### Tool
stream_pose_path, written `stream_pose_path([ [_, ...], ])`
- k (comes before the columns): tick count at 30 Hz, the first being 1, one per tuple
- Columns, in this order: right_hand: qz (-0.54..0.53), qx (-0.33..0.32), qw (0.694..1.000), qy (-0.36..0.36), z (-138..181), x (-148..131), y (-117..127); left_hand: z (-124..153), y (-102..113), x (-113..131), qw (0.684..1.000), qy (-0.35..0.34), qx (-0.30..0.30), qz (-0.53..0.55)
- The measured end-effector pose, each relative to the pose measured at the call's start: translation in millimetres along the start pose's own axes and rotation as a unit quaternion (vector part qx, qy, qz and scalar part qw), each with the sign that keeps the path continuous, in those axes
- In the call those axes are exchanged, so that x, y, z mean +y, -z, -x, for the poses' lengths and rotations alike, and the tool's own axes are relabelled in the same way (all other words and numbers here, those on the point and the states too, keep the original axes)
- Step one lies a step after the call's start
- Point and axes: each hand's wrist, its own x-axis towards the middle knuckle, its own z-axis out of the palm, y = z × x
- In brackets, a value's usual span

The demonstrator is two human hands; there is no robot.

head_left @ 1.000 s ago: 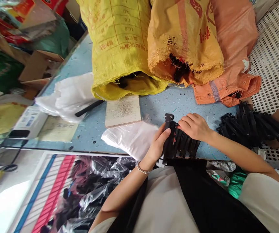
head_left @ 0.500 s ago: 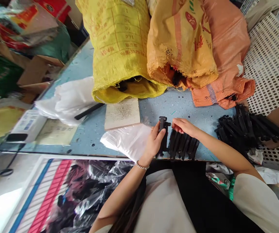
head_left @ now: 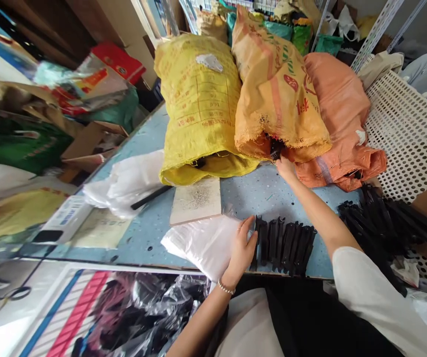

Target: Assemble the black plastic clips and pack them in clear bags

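The left hand (head_left: pixel 242 248) is resting with fingers spread loosely against the near end of a row of flat black plastic pieces (head_left: pixel 284 242) lying on the speckled blue tabletop (head_left: pixel 261 196), clamping nothing. The right hand (head_left: pixel 285 167) is reaching into the frayed mouth of the orange woven sack (head_left: pixel 276 94); its fingertips are hidden there, so its grip cannot be told.

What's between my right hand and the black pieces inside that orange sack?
Nothing visible. The right hand is already at the frayed mouth of the orange sack, right by the black pieces showing in the opening. The table along the outstretched arm is bare. The left hand rests against the row of black clips.
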Motion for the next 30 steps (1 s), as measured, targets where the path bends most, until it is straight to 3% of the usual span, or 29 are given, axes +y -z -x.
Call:
stream_pose_path([
  [3, -0.06, -0.056, 0.996, 0.016, 68.6, 28.4, -4.2, -14.4, 4.8, 18.8, 0.986, 0.057, -0.001, 0.155],
  [5, -0.101, -0.113, 0.988, 0.03, 125.8, 50.6, -8.3, -27.0, 1.6, 36.1, 0.955, 0.082, -0.013, 0.285],
  [7, -0.192, -0.24, 0.948, 0.083, 176.2, 67.6, -7.2, -37.1, -3.5, 53.9, 0.913, 0.113, -0.031, 0.39],
  [9, -0.15, -0.31, 0.927, 0.15, 207.8, 75.1, 1.7, -40.5, -7.5, 68.2, 0.888, 0.155, -0.049, 0.43],
  [10, -0.117, -0.314, 0.924, 0.182, 215.0, 74.9, 8.6, -39.1, -8.7, 73.4, 0.885, 0.172, -0.057, 0.428],
  [12, -0.038, -0.229, 0.939, 0.252, 215.0, 68.1, 24.4, -31.5, -9.7, 79.6, 0.886, 0.192, -0.081, 0.414],
  [14, 0.066, -0.074, 0.933, 0.345, 203.4, 56.7, 38.7, -20.7, -9.5, 82.1, 0.886, 0.207, -0.119, 0.396],
  [16, 0.195, 0.041, 0.869, 0.453, 189.5, 45.4, 48.2, -10.1, -9.0, 84.1, 0.884, 0.232, -0.154, 0.376],
  [17, 0.249, 0.064, 0.827, 0.5, 183.5, 41.1, 50.8, -5.5, -9.0, 85.6, 0.882, 0.244, -0.166, 0.367],
  [19, 0.31, 0.063, 0.76, 0.568, 174.4, 35.8, 52.1, 1.9, -9.8, 89.8, 0.88, 0.264, -0.177, 0.351],
  [20, 0.319, 0.056, 0.744, 0.584, 171.2, 34.9, 51.2, 4.7, -10.8, 92.2, 0.883, 0.267, -0.179, 0.341],
  [22, 0.306, 0.057, 0.756, 0.576, 167.5, 35.2, 47.8, 8.4, -13.3, 95.9, 0.895, 0.259, -0.172, 0.32],
  [26, 0.233, 0.056, 0.829, 0.505, 177.5, 36.9, 40.3, 6.4, -13.4, 96.6, 0.902, 0.261, -0.118, 0.323],
  [30, 0.207, -0.044, 0.811, 0.545, 220.0, 38.0, 27.9, -1.0, -3.6, 94.5, 0.902, 0.268, -0.057, 0.334],
])
